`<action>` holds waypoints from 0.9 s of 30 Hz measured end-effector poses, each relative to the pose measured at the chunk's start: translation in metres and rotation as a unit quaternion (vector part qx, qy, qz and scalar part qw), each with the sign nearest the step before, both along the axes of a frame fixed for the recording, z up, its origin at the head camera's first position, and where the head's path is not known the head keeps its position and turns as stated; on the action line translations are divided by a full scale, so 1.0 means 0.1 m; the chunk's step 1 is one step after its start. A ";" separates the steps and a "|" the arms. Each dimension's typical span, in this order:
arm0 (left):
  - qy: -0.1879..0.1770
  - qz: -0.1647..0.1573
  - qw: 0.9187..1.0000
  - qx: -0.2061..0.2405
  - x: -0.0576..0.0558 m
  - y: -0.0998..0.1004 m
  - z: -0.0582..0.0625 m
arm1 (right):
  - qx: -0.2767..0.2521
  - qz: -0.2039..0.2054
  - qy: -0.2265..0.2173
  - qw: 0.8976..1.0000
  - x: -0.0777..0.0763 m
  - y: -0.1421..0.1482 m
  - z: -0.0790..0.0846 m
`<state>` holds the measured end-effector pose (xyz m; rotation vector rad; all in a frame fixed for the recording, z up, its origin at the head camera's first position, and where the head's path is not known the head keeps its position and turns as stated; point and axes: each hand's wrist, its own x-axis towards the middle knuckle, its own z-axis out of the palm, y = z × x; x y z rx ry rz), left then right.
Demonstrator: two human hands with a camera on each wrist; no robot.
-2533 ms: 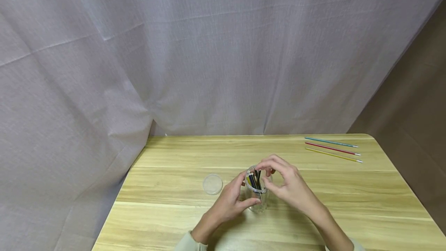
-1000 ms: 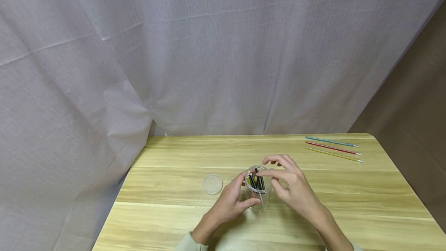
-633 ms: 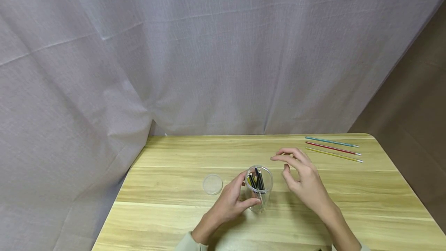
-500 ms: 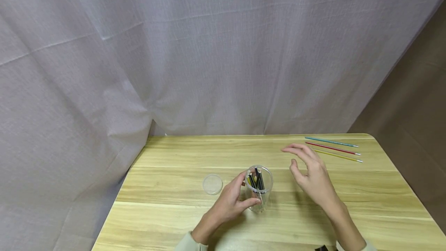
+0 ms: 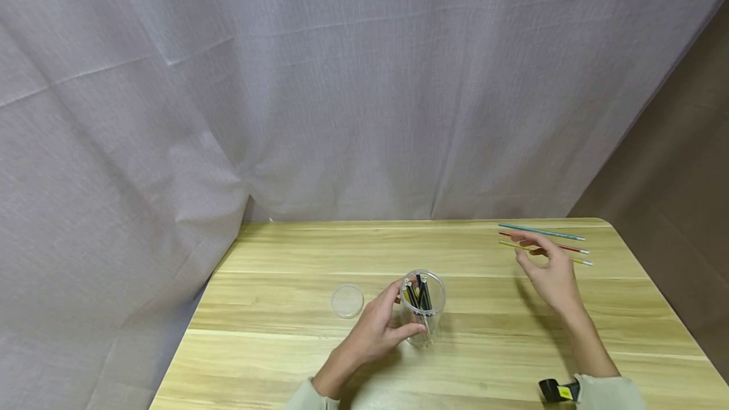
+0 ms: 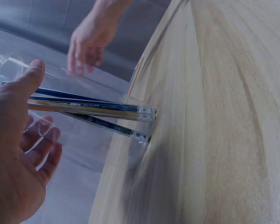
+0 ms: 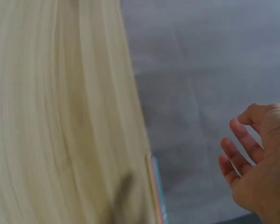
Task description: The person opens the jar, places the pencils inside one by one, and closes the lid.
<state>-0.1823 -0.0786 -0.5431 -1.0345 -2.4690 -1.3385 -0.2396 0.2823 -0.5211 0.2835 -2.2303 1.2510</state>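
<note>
My left hand [image 5: 373, 329] grips a clear plastic jar [image 5: 436, 320] that stands upright on the table, thumb on the near side and fingers around the far side. Inside the jar, several dark pencils [image 5: 424, 297] and a yellow one lean together; the left wrist view shows these pencils [image 6: 95, 108] through the wall with their eraser ends down. Over at the right, my right hand [image 5: 554, 274] hovers above a yellow pencil [image 5: 582, 262] and a red pencil [image 5: 573, 248], fingers and thumb spread apart, holding nothing. A teal pencil [image 5: 541, 231] lies just beyond them.
A round clear lid [image 5: 347, 301] lies flat on the wooden table [image 5: 273, 359], left of the jar. Grey curtain [image 5: 364, 112] hangs behind the table's back edge. A black device with a yellow label [image 5: 560, 391] sits at my right wrist.
My right hand has left the jar's mouth and moved right to above the loose pencils. The pencils in the jar shifted slightly as it touched them; my left hand has stayed on the jar.
</note>
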 end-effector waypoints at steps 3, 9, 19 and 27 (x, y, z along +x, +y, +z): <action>0.003 -0.001 1.000 0.000 0.00 0.00 0.00 | -0.022 -0.011 -0.015 1.000 -0.09 0.16 -0.09; 0.005 -0.004 1.000 -0.001 0.00 0.00 0.00 | -0.061 -0.014 -0.052 0.997 -0.27 0.43 -0.25; -0.006 -0.010 1.000 0.001 0.03 -0.01 0.00 | -0.012 -0.044 -0.128 0.991 -0.40 0.86 -0.62; -0.007 -0.009 1.000 -0.005 0.09 -0.05 0.03 | 0.073 -0.087 -0.158 0.981 -0.37 0.93 -0.73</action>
